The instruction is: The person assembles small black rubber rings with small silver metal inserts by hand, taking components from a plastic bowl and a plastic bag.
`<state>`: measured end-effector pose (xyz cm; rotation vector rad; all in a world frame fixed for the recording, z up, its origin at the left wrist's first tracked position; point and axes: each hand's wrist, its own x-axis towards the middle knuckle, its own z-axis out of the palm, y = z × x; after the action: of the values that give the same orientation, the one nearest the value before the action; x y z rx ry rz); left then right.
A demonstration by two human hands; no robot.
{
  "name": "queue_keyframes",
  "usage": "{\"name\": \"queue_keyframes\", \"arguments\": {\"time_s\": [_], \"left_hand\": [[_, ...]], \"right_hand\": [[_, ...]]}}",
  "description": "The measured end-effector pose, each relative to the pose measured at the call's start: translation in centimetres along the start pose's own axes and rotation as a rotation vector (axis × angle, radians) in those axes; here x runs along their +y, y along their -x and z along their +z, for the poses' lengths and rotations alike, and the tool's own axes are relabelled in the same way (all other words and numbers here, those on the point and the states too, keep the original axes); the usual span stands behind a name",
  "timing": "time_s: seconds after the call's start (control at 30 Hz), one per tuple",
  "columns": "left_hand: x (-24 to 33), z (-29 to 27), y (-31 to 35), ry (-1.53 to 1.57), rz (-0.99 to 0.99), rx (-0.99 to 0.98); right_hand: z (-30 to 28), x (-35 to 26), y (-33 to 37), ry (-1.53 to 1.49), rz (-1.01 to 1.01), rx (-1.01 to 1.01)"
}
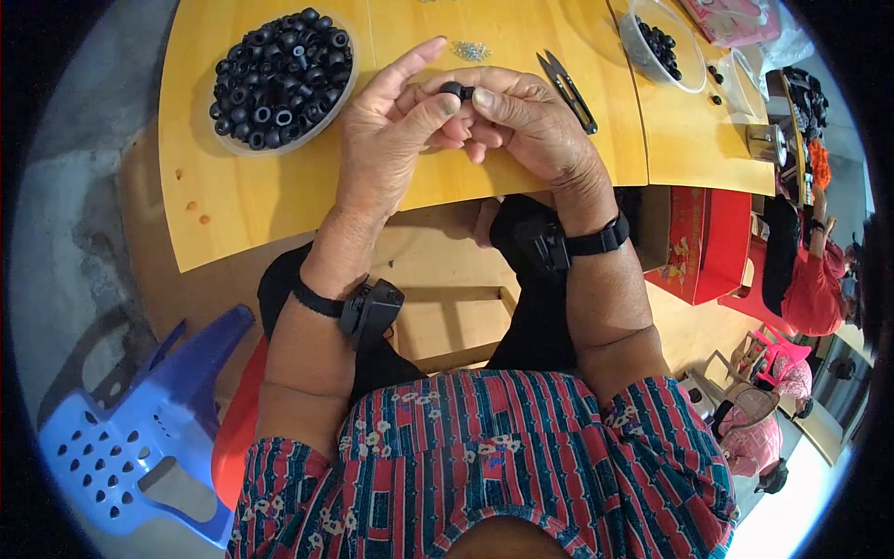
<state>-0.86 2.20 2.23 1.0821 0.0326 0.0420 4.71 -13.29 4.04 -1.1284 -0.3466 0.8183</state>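
Note:
Over the table's near edge, my two hands meet around a small black rounded part (453, 89) with a short neck. My left hand (396, 121) pinches its round end between thumb and fingers, the index finger stretched away. The thumb and fingers of my right hand (521, 116) close on the neck end. To the left stands a clear round bowl (350, 93) heaped with black rubbery parts (279, 79), several showing hollow ends. Beyond my hands lies a little pile of tiny silvery pieces (471, 50). Black thread snips (568, 91) rest right of my right hand.
At the far right of the yellow table (251, 205) stands another clear bowl (691, 79) with black parts, near a metal can (766, 143). A red box (698, 247) sits below the table. A blue plastic chair (140, 447) is at left. Other people (810, 293) sit at right.

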Motion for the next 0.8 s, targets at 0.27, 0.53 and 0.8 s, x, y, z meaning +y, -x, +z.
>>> {"name": "queue_keyframes", "arguments": {"time_s": [0.27, 0.53, 0.8], "left_hand": [[-0.1, 0.2, -0.2, -0.099, 0.032, -0.080], [-1.0, 1.1, 0.4, -0.447, 0.166, 0.012], [-0.8, 0.8, 0.4, -0.500, 0.175, 0.067]], "right_hand": [[-0.3, 0.6, 0.0, 0.014, -0.050, 0.022], [1.3, 2.0, -0.2, 0.092, -0.193, 0.202], [1.7, 2.5, -0.3, 0.125, -0.273, 0.199]]}}
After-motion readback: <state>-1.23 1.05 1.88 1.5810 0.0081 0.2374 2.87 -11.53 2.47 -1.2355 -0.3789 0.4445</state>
